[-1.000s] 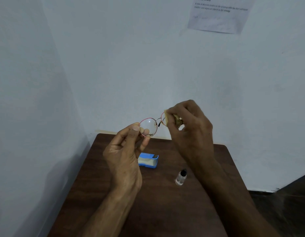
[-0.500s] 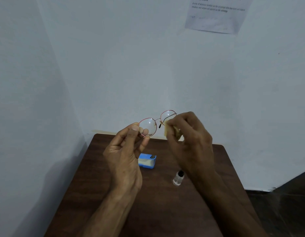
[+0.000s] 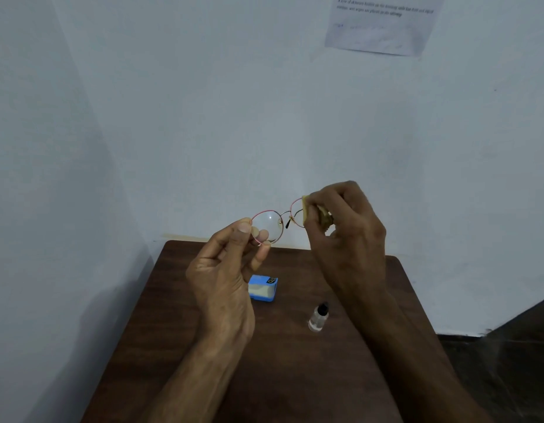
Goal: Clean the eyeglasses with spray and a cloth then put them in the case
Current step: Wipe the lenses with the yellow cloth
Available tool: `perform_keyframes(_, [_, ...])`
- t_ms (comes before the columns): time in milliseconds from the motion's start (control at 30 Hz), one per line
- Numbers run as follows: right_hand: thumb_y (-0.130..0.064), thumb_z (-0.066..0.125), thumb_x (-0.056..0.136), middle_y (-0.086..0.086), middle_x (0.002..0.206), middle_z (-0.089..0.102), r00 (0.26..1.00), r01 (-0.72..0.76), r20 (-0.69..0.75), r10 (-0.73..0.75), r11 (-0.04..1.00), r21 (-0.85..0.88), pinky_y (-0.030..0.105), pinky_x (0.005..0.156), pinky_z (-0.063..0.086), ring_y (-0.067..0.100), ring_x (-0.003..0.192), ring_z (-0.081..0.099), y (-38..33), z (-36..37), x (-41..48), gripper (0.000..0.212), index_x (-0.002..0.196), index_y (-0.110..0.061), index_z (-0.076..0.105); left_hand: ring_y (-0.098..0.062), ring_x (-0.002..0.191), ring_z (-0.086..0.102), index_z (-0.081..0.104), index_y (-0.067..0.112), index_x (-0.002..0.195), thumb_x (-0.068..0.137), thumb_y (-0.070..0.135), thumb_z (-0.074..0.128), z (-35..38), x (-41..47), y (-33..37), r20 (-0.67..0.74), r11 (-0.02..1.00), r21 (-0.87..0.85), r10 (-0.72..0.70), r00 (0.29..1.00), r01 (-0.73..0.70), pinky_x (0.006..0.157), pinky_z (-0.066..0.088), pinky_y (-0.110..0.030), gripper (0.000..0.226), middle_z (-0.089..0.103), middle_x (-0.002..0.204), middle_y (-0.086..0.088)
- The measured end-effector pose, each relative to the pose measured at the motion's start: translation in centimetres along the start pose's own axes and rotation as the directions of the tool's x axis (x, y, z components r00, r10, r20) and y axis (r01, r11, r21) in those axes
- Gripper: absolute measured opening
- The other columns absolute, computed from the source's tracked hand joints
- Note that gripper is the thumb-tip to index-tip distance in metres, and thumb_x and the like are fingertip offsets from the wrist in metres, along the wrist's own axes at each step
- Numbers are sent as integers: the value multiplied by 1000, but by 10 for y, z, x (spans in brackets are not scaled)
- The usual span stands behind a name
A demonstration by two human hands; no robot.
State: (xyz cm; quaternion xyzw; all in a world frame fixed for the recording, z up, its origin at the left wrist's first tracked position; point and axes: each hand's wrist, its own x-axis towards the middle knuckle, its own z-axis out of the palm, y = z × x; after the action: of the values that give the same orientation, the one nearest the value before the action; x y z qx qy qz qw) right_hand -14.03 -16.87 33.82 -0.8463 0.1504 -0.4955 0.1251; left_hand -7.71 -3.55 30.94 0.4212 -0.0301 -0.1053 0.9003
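The left hand (image 3: 225, 279) pinches one lens rim of the eyeglasses (image 3: 267, 227), steadying them above the bench (image 3: 295, 377), while the right hand (image 3: 347, 230) grips a yellow cloth (image 3: 305, 209) folded over the other lens, seemingly wiping. The blue case (image 3: 262, 289) and spray bottle (image 3: 318, 319) sit below the hands; most of the cloth is hidden.

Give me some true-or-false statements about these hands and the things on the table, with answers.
1. The left hand pinches the round, thin red-rimmed metal eyeglasses by one lens. True.
2. The right hand grips the small clear bottle with a black cap. False: it presses a yellow cloth on the other lens; the bottle stands on the dark wooden table.
3. The eyeglasses sit inside the small blue case. False: they are held above the table; the case lies on it.
4. A printed white paper sheet hangs on the wall. True.
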Motion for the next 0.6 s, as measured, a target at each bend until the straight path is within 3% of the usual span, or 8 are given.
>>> perform_keyframes(100, [-6, 72, 94, 0, 100, 66, 996, 71, 51, -71, 997, -4, 36, 64, 52, 19, 77, 62, -10, 5, -6, 6, 94, -12, 73, -20, 83, 80, 76, 4, 106, 81, 18, 76, 0, 1, -1, 0, 1000, -12, -4, 1000, 4, 72, 64, -28, 29, 81, 92, -8])
perform_keyframes(267, [-5, 72, 92, -3, 101, 64, 999, -39, 7, 39, 999, 13, 39, 64, 54, 18, 77, 62, 0, 5, 0, 11, 93, -15, 73, -19, 83, 79, 76, 4, 106, 82, 18, 75, -4, 4, -1, 0, 1000, 2, 12, 1000, -12, 73, 64, -29, 28, 81, 90, -7])
perform_keyframes(433, [-6, 77, 92, -1, 100, 67, 995, 53, 79, -56, 998, 44, 23, 66, 49, 13, 79, 61, -19, 12, -13, 8, 97, -12, 76, -25, 87, 80, 78, 6, 106, 78, 22, 78, -7, 6, -4, -28, 999, 29, 13, 1000, -12, 73, 65, -31, 32, 81, 99, -11])
perform_keyframes(600, [-6, 77, 90, -1, 100, 68, 993, 52, 102, -57, 997, 51, 21, 69, 49, 14, 83, 62, -27, 20, -18, 10, 98, -12, 76, -28, 88, 80, 79, 5, 107, 80, 20, 77, -12, 8, -5, -33, 998, 63, 26, 999, -24, 74, 66, -33, 31, 81, 98, -14])
